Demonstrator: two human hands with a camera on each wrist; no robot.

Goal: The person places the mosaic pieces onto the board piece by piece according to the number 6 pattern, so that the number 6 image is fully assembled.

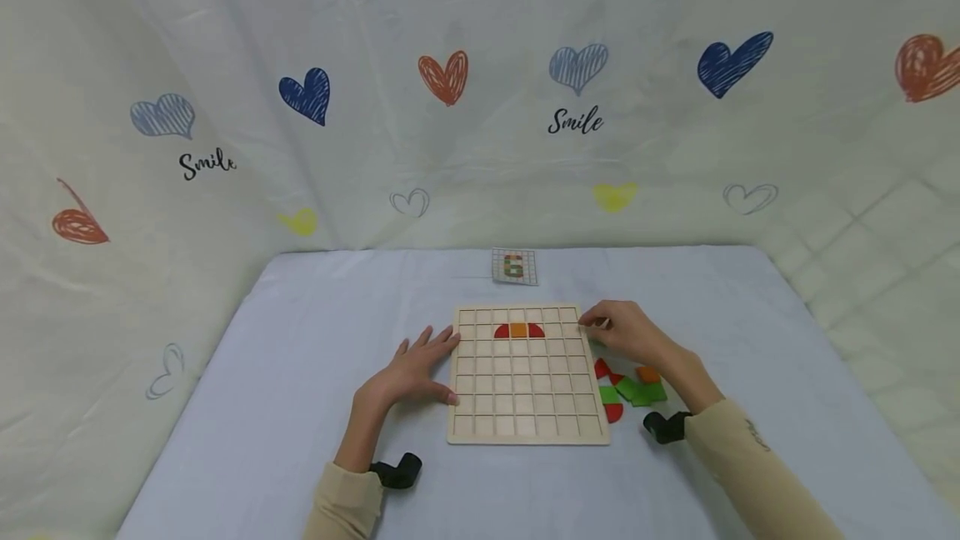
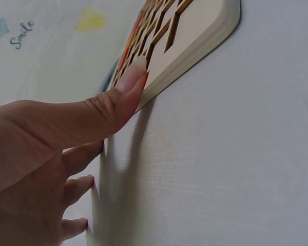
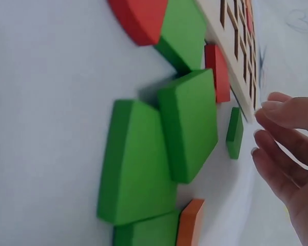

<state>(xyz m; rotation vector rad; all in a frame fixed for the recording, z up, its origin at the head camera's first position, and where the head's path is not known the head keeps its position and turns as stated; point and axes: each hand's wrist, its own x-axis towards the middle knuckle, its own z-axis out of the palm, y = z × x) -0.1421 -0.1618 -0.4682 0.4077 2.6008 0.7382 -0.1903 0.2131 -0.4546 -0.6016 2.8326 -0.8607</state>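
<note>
A wooden grid board (image 1: 522, 408) lies on the white cloth, with an orange square tile (image 1: 517, 330) between two red curved tiles (image 1: 536, 330) in an upper row. My left hand (image 1: 412, 369) is spread at the board's left edge, its thumb (image 2: 131, 77) on the rim. My right hand (image 1: 630, 332) is by the upper right edge, fingers loosely bent and thumb near the index fingertip. No tile shows between those fingers in the right wrist view. Just beside them lies a small green tile (image 3: 235, 133).
Several loose tiles lie right of the board: green ones (image 3: 187, 125) partly overlapping, red ones (image 1: 614, 413) and an orange one (image 1: 648, 374). Behind the board is a card (image 1: 514, 267) with a coloured grid pattern. A curtain (image 1: 495, 148) with printed hearts hangs behind the table.
</note>
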